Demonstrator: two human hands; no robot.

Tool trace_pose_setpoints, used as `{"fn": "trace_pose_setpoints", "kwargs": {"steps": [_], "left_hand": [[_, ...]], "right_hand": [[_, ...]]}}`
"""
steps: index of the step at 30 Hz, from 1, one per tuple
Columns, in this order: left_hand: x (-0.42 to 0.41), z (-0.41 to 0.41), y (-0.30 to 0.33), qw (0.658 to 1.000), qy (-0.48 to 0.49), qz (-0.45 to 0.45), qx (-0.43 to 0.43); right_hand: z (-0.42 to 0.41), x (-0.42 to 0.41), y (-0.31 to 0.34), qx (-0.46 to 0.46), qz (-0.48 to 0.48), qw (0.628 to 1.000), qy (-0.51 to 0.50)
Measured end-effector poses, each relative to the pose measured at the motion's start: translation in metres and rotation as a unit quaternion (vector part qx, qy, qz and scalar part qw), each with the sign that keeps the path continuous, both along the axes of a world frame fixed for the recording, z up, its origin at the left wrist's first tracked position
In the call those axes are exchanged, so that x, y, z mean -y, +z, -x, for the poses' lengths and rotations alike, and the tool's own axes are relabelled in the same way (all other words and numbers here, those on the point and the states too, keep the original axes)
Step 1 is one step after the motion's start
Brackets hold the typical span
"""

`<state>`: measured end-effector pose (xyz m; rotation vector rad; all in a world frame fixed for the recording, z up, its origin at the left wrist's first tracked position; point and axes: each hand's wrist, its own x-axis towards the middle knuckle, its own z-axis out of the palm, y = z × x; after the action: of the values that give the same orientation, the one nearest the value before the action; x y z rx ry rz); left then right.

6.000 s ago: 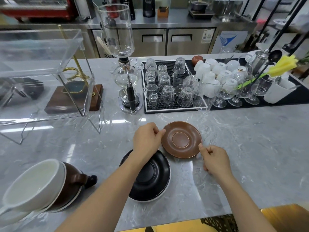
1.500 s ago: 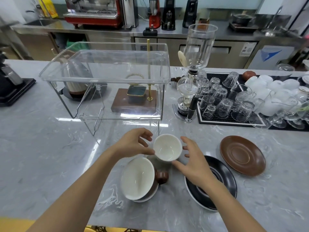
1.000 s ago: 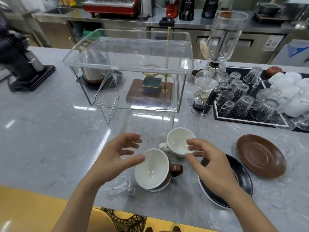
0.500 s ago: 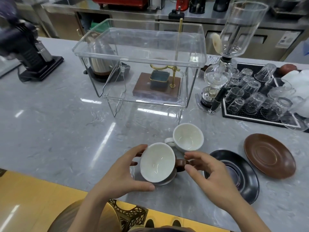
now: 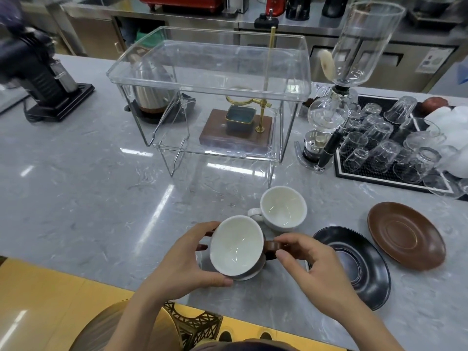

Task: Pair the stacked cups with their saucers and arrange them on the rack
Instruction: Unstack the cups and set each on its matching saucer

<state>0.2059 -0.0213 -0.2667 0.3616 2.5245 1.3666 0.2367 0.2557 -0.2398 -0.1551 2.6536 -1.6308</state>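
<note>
Grey marble counter point(image 5: 88, 198): left hand point(image 5: 184, 259) cups the tilted stacked cups point(image 5: 236, 249); right hand point(image 5: 311, 269) pinches the brown handle point(image 5: 271, 246), both grips holding.

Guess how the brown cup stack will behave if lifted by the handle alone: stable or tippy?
Probably tippy: the brown cup stack already lies tilted, with the left hand cupping its rim and the right hand pinching the brown handle. The nested cups may slide apart, since the glaze looks glossy. Looks like ceramic, so likely stiff, fairly heavy and chip-prone on the stone counter.
</note>
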Motion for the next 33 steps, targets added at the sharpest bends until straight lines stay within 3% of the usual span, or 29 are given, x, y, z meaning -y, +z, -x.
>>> {"fn": "trace_pose_setpoints", "kwargs": {"steps": [9, 24, 33], "left_hand": [[-0.001, 0.001, 0.006, 1.000, 0.013, 0.001, -0.012], [-0.020, 0.016, 0.035, 0.994, 0.016, -0.080, -0.066], [-0.042, 0.038, 0.054, 0.991, -0.029, -0.110, -0.068]], "right_hand": [[-0.001, 0.007, 0.006, -0.038, -0.014, 0.999, 0.000], [0.002, -0.006, 0.027, -0.077, 0.025, 0.995, -0.061], [-0.005, -0.018, 0.042, -0.103, 0.020, 0.987, -0.124]]}}
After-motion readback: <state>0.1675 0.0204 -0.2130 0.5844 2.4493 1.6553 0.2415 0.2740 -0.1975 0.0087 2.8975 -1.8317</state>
